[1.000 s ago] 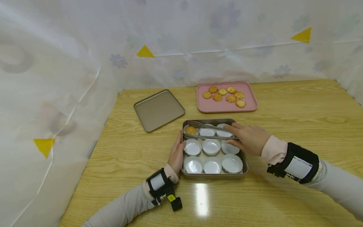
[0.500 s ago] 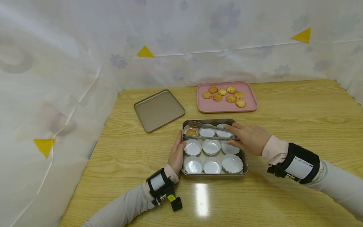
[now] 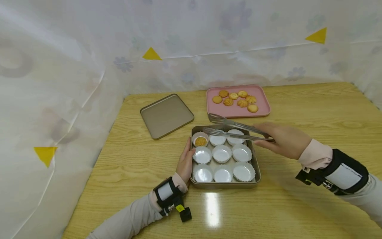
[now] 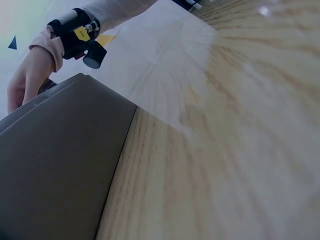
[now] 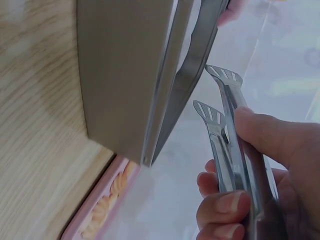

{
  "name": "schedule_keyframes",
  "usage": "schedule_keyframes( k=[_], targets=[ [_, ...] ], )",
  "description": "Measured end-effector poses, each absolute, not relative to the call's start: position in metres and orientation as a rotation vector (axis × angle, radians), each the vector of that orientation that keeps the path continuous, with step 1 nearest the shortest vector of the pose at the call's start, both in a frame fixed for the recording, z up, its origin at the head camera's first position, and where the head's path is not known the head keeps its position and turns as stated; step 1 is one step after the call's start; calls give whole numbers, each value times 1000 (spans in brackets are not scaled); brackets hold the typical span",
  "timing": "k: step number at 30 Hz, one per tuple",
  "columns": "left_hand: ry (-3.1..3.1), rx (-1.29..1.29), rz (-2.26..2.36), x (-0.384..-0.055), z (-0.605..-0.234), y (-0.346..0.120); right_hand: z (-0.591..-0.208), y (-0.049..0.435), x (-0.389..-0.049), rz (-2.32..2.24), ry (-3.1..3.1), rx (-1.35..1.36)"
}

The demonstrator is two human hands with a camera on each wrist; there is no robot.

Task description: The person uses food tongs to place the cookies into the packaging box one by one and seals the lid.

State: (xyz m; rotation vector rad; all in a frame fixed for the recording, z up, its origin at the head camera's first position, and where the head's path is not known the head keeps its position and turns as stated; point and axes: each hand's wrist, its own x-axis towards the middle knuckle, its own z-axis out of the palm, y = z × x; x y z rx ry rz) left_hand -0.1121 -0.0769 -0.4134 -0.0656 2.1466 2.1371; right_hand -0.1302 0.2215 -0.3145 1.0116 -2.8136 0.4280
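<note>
My left hand holds the left side of a rectangular metal tin, its thumb at the rim. Inside the tin, white fluted paper cups stand in rows. At the back left, a pinkish cup holds one swirled cookie. My right hand grips metal tongs, whose spread, slotted tips hang above the tin's back part with nothing between them. In the right wrist view, thumb and fingers pinch the two arms of the tongs.
Behind the tin, a pink tray carries several cookies, round, ring-shaped and swirled. A shallow metal lid lies at the back left of the wooden table. A pale patterned sheet hangs around the back and left.
My right hand has lifted the tongs from the tin and drawn them back to the right. The swirled cookie lies in its cup, no longer between the tongs. My left hand has stayed put.
</note>
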Motion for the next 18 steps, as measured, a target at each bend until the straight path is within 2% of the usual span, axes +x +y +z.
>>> schedule_keyframes(
  k=[18],
  targets=[
    [2152, -70, 2129, -111, -412, -77, -325, 270, -153, 438, -2942, 704]
  ],
)
